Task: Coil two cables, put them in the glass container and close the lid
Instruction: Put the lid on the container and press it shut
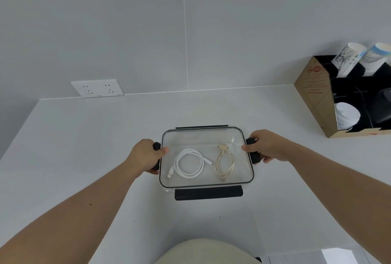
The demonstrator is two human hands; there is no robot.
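Gripping the lid's point(206, 136) side clips, left hand point(146, 155) and right hand point(267, 147), grip closed round each.

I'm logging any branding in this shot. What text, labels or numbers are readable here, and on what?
Cardboard box: red round logo and lines of red print, too blurred to read.
Paper cups in the box: dark drawings, small marks, nothing legible.
Wall socket: tiny mark at the lower edge, too small to read.
Glass container, lid, white cable, beige cable: no text visible.
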